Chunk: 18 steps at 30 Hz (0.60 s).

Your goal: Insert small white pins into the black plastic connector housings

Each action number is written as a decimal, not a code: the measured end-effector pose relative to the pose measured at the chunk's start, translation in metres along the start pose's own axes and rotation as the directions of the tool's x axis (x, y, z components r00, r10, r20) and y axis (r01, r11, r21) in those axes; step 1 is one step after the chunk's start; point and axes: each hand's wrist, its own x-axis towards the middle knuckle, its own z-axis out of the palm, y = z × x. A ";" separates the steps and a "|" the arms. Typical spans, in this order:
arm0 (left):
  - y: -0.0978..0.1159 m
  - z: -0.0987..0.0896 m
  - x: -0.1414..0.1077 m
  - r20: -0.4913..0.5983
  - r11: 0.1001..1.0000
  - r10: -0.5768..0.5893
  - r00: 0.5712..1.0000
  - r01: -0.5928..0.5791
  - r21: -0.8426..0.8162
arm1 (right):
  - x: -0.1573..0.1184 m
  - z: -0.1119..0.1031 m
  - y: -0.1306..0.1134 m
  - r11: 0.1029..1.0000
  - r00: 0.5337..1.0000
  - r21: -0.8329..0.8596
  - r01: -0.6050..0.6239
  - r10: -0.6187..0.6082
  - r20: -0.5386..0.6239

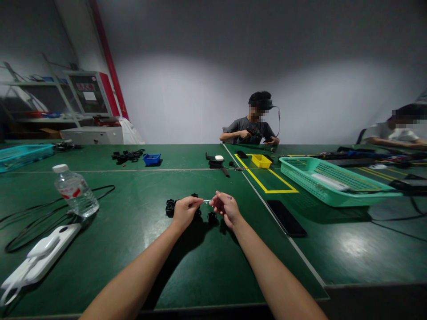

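Observation:
Just above the green table, my left hand (186,210) pinches one end of a small, thin silvery metal part (207,201) between thumb and forefinger. My right hand (227,210) has its fingers curled at the other end of this part, with the fingertips closed on it. The part is too small to name more exactly. Black plastic pieces (170,207) lie on the table beside and partly behind my left hand. Another small black piece (212,218) sits below the gap between my hands.
A black phone (286,218) and a green basket (333,189) lie to the right. A yellow bin (261,161) and a blue bin (152,160) stand farther back. At left are a water bottle (76,191), a white power strip (43,253) and cables. Two people sit across the table.

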 end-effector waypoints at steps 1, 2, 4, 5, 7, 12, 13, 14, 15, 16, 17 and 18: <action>0.000 0.000 0.000 -0.001 1.000 -0.012 1.000 0.012 -0.014 | 0.000 0.000 0.000 1.000 1.000 0.002 0.006 -0.006 0.012; 0.000 0.000 0.000 -0.006 0.999 -0.026 1.000 0.025 -0.029 | -0.001 0.001 -0.001 1.000 1.000 0.009 0.012 -0.013 0.026; 0.000 0.001 0.001 -0.020 0.996 -0.060 0.998 0.059 -0.064 | -0.002 0.002 -0.002 0.999 0.999 0.031 0.019 -0.020 0.049; 0.000 0.001 0.001 -0.025 0.993 -0.080 0.996 0.078 -0.083 | -0.002 0.003 -0.002 0.999 0.998 0.042 0.020 -0.023 0.058; -0.001 0.002 0.002 -0.035 0.986 -0.121 0.992 0.116 -0.121 | -0.003 0.004 -0.003 0.998 0.997 0.053 0.027 -0.030 0.070; -0.004 0.002 0.004 -0.053 0.971 -0.169 0.984 0.157 -0.181 | -0.007 0.006 -0.005 0.994 0.988 0.007 0.108 -0.108 0.107; -0.005 0.002 0.004 -0.058 0.971 -0.168 0.984 0.155 -0.185 | -0.007 0.006 -0.006 0.992 0.985 -0.005 0.127 -0.126 0.117; -0.005 0.001 0.004 -0.062 0.971 -0.165 0.984 0.151 -0.186 | -0.008 0.007 -0.006 0.990 0.982 -0.015 0.141 -0.138 0.126; -0.005 0.001 0.005 -0.066 0.972 -0.163 0.984 0.149 -0.184 | -0.009 0.007 -0.006 0.989 0.981 -0.023 0.148 -0.144 0.131; -0.006 0.001 0.005 -0.066 0.972 -0.162 0.985 0.147 -0.183 | -0.009 0.007 -0.006 0.988 0.980 -0.031 0.150 -0.144 0.134; -0.006 0.000 0.005 -0.066 0.972 -0.161 0.985 0.147 -0.184 | -0.010 0.007 -0.006 0.988 0.981 -0.042 0.148 -0.141 0.134; -0.006 0.000 0.005 -0.066 0.971 -0.161 0.985 0.147 -0.188 | -0.010 0.007 -0.006 0.988 0.981 -0.052 0.148 -0.140 0.133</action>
